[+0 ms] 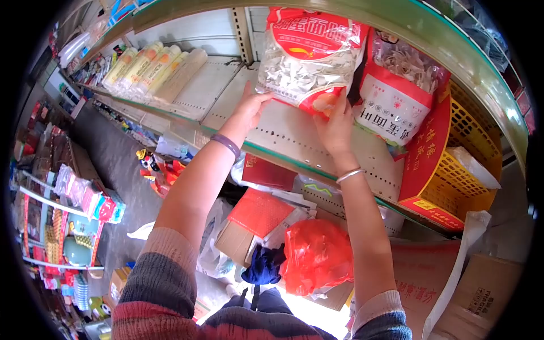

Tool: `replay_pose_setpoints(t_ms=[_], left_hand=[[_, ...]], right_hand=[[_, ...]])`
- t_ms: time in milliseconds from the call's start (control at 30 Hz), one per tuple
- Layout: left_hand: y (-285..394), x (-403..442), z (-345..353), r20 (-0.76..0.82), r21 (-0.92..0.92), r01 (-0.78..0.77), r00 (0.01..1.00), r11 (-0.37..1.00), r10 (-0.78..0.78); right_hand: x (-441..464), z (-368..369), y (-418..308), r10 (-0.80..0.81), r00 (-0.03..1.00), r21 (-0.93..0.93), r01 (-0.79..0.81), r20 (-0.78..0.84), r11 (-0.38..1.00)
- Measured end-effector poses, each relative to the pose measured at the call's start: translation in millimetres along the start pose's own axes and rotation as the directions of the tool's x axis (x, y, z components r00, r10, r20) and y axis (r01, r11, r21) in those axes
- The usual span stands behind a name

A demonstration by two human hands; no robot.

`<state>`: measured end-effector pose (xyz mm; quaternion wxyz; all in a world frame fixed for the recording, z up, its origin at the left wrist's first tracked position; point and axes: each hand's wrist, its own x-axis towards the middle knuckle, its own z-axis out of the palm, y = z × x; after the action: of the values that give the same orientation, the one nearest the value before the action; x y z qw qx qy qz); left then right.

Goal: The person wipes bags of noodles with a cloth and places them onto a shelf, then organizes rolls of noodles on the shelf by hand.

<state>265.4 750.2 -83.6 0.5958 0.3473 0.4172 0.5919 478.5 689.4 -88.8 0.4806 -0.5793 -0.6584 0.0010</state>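
A clear and red bag of egg noodle pieces (pixel 306 65) stands on the shelf in front of me, its red label at the top. My right hand (pixel 334 124) grips its lower right corner, with the thumb and fingers around the edge. At the lower left corner, my left hand (pixel 251 109) touches the bag with its thumb, and its fingers are apart. To the right leans a second noodle bag (pixel 395 93), red and white, its printing upside down.
Wrapped noodle packs (pixel 150 68) lie at the shelf's left. A red and yellow carton (pixel 428 153) with a yellow plastic basket (pixel 473 130) stands at the right. The shelf's glass edge (pixel 277 157) runs below my wrists. Underneath are a red plastic bag (pixel 317 255) and cardboard boxes.
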Motion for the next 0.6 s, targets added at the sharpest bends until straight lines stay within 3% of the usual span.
replay_pose_setpoints(t_ms=[100,200,267,300,367,400,433,467,500,600], left_hand=[[-5,-36,-8,-0.128,0.360,0.021,0.991,0.933,0.027],[-35,-115,-45,0.109,0.582,-0.333,0.936,0.742,0.334],[-58,-187,-73,0.230,0.662,-0.457,0.878,0.593,0.420],[-74,-225,-93,0.238,0.656,-0.453,0.883,0.604,0.404],[-87,-302,-122,0.163,0.734,-0.277,0.958,0.620,0.236],[-97,-338,-142,0.121,0.847,-0.212,0.970,0.487,0.212],[-129,-375,-176,0.076,0.871,-0.165,0.976,0.463,0.205],[-128,-409,-180,-0.107,0.817,0.077,0.994,0.571,0.019],[-116,-437,-176,-0.207,0.788,0.207,0.976,0.579,-0.067],[-108,-501,-191,-0.285,0.786,0.331,0.944,0.523,-0.169]], right_hand=[[-19,-40,-32,-0.119,0.992,0.141,0.123,-0.033,0.982],[-78,-74,-65,-0.080,0.997,0.355,0.073,0.006,0.932],[-136,-79,-75,-0.089,0.992,0.424,0.045,0.085,0.905],[-169,-76,-76,-0.124,0.981,0.462,0.042,0.148,0.886],[-246,-72,-82,-0.035,0.920,0.426,-0.147,0.390,0.893],[-285,-67,-79,-0.010,0.870,0.428,-0.232,0.492,0.874],[-322,-65,-78,0.006,0.804,0.415,-0.314,0.594,0.854],[-353,-69,-84,0.046,0.780,0.445,-0.403,0.625,0.799],[-376,-74,-92,0.085,0.746,0.461,-0.493,0.661,0.738],[-406,-90,-112,-0.002,0.590,0.410,-0.559,0.808,0.720]])
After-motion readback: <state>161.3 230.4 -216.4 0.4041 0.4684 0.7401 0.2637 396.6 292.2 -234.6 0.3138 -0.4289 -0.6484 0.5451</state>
